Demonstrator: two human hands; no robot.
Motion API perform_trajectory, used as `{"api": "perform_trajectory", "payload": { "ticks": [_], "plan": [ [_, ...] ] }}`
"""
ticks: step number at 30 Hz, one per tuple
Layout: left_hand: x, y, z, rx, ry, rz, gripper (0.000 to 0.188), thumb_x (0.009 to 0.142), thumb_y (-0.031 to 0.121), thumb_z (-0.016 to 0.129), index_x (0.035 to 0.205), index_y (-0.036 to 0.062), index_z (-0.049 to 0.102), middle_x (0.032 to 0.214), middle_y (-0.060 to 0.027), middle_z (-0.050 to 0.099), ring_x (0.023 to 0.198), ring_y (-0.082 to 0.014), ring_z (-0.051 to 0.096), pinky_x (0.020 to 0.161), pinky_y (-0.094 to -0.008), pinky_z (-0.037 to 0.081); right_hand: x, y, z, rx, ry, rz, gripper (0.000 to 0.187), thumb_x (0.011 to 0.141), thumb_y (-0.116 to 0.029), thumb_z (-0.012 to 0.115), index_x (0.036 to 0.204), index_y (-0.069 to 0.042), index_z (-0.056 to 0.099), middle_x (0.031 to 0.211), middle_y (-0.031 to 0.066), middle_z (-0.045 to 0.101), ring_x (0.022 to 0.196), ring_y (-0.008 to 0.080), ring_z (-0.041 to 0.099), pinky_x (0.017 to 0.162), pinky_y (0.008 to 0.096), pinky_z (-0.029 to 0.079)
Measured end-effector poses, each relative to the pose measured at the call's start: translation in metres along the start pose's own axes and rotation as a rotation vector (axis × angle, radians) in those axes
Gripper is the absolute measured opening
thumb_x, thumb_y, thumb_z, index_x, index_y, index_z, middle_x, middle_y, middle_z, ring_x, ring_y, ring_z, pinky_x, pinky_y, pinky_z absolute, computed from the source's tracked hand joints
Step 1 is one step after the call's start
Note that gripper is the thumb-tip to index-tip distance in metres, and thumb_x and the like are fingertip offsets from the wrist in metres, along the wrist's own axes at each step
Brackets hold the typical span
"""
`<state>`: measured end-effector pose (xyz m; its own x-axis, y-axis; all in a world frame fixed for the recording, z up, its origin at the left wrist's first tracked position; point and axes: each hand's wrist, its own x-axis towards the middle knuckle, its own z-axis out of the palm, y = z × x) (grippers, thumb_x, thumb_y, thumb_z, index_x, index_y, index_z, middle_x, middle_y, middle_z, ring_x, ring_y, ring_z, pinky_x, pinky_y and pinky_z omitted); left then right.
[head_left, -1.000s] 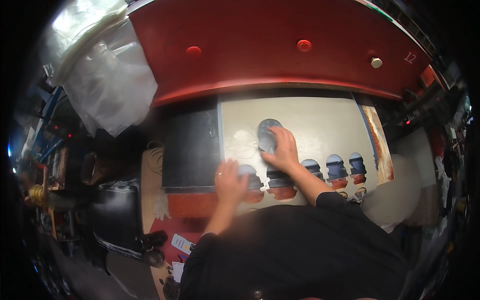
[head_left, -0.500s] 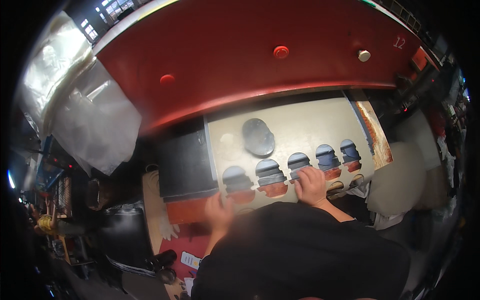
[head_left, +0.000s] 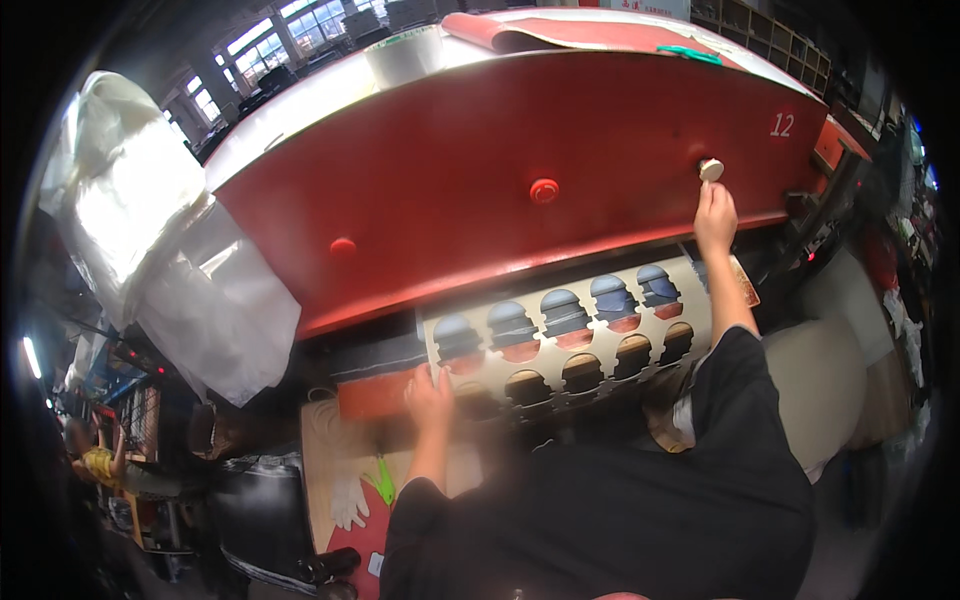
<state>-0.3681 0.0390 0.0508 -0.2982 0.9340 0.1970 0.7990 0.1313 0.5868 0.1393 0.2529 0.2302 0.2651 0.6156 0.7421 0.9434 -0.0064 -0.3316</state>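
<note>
A beige sheet with rows of rounded cut-out holes lies under the red machine beam and bends down toward me. My left hand is at its left edge, fingers closed on the border. On the face of the beam is a pale round knob. My right hand reaches up to this knob, its fingers drawn together at the underside. Through the upper holes, dark and red surfaces show beneath the sheet.
The red beam spans the view and carries two red buttons. Clear plastic film hangs at left. A white glove and a green tool lie at lower left. Farther left is another person.
My right hand has left the sheet and risen to the knob. The sheet shows more holes nearer me, and the dark oval piece on it is out of sight. My view has tilted up.
</note>
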Motion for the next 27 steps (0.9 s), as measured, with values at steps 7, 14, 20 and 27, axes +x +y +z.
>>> {"api": "perform_trajectory", "payload": {
  "ticks": [7, 14, 20, 27],
  "plan": [
    [0.042, 0.005, 0.033, -0.013, 0.028, -0.030, 0.034, 0.088, 0.029, 0.065, 0.107, 0.0010, 0.061, 0.096, -0.0198, 0.068, 0.090, -0.0390, 0.062, 0.082, -0.0486, 0.046, 0.016, 0.018, -0.008, -0.107, -0.331, 0.101, 0.039, 0.099, -0.040, 0.051, 0.087, -0.004, 0.063, 0.087, 0.0198, 0.064, 0.085, 0.0401, 0.062, 0.073, 0.0475, 0.047],
    [0.045, 0.001, 0.041, 0.002, 0.099, 0.059, 0.033, 0.087, 0.026, 0.068, 0.107, 0.0023, 0.058, 0.081, -0.0163, 0.061, 0.079, -0.0366, 0.059, 0.073, -0.0481, 0.046, -0.174, -0.079, 0.007, 0.267, -0.779, -0.309, 0.024, 0.082, -0.026, 0.072, 0.093, -0.005, 0.066, 0.096, 0.0123, 0.066, 0.098, 0.0329, 0.060, 0.084, 0.0447, 0.047],
    [0.044, 0.001, 0.042, -0.016, 0.065, -0.022, 0.033, 0.086, 0.028, 0.068, 0.103, 0.0016, 0.058, 0.088, -0.0190, 0.066, 0.083, -0.0387, 0.062, 0.075, -0.0491, 0.048, -0.222, -0.107, 0.016, 0.246, -0.710, -0.523, 0.031, 0.080, -0.040, 0.071, 0.085, -0.009, 0.066, 0.083, 0.0069, 0.063, 0.086, 0.0259, 0.060, 0.085, 0.0413, 0.040],
    [0.050, 0.000, 0.041, -0.098, 0.119, -0.070, 0.028, 0.088, 0.023, 0.068, 0.101, 0.0026, 0.054, 0.071, -0.0142, 0.058, 0.067, -0.0333, 0.058, 0.065, -0.0452, 0.046, -0.223, -0.109, 0.014, 0.278, -0.769, -0.475, 0.028, 0.083, -0.039, 0.069, 0.096, -0.014, 0.071, 0.083, 0.0055, 0.062, 0.086, 0.0247, 0.059, 0.085, 0.0410, 0.039]
  ]
}}
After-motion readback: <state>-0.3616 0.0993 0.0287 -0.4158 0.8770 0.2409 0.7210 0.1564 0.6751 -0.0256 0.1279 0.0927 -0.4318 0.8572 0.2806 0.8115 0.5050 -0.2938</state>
